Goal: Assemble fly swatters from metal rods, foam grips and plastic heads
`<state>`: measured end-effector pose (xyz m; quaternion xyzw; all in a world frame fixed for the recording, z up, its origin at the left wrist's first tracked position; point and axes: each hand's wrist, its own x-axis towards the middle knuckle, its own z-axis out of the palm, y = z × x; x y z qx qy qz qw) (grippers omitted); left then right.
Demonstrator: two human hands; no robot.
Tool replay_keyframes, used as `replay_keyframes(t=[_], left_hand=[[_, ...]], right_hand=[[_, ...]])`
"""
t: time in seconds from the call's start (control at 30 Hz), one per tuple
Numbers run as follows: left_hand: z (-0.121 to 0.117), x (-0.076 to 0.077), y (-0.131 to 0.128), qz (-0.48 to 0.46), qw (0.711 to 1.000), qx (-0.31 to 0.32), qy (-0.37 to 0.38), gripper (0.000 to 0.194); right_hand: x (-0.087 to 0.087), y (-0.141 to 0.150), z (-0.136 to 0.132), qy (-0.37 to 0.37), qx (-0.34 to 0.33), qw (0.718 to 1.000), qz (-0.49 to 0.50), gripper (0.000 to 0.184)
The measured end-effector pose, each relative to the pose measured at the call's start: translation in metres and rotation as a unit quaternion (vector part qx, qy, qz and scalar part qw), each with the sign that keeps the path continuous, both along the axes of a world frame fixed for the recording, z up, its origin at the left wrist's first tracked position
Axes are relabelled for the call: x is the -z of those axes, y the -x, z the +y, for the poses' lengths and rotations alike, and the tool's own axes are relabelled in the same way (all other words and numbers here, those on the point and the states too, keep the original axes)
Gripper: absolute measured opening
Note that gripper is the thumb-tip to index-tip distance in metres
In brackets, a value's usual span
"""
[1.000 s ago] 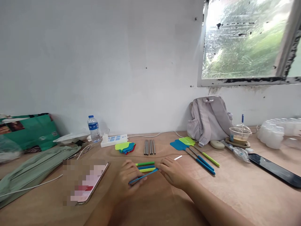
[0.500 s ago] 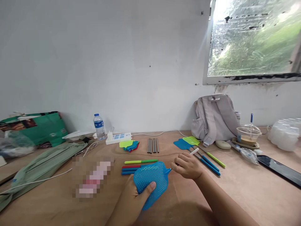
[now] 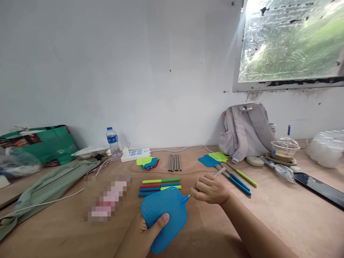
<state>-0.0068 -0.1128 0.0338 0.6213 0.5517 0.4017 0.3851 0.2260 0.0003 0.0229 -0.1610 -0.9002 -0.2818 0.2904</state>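
at left, a green bag (image 3: 57, 145) near a gray-green cloth (image 3: 48, 181) with a white cable (image 3: 53, 202) across it. close to the wall (image 3: 120, 71), a blue-capped bottle (image 3: 113, 144) beside a white power strip (image 3: 139, 154). below the window (image 3: 290, 50), a pale backpack (image 3: 249, 132); right of it, a clear cup (image 3: 285, 150) with a straw (image 3: 288, 130) on a tray (image 3: 292, 162), white containers (image 3: 325, 152) and a flat black object (image 3: 319, 187).

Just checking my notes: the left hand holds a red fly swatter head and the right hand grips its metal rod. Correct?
No: the head camera view shows the fly swatter head in the left hand is blue, not red. The right hand does grip its metal rod.
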Motion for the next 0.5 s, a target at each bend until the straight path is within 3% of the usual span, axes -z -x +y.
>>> replay_keyframes(t=[0.13, 0.27, 0.37, 0.5], left_hand=[[0.002, 0.008, 0.012, -0.026, 0.999, 0.006, 0.038, 0.047], [0.006, 0.012, 0.02, -0.04, 0.998, -0.002, 0.05, 0.046], [0.005, 0.005, 0.021, -0.024, 0.998, -0.015, 0.064, 0.047], [0.0, -0.008, 0.022, 0.032, 0.998, -0.031, 0.036, 0.047]], right_hand=[[-0.002, 0.005, -0.003, -0.012, -0.049, 0.998, 0.042, 0.022], [-0.004, 0.009, -0.004, -0.078, -0.025, 0.996, 0.034, 0.02], [-0.007, 0.012, -0.004, -0.16, -0.018, 0.986, 0.036, 0.02], [-0.01, 0.016, -0.004, -0.178, -0.032, 0.982, 0.053, 0.017]])
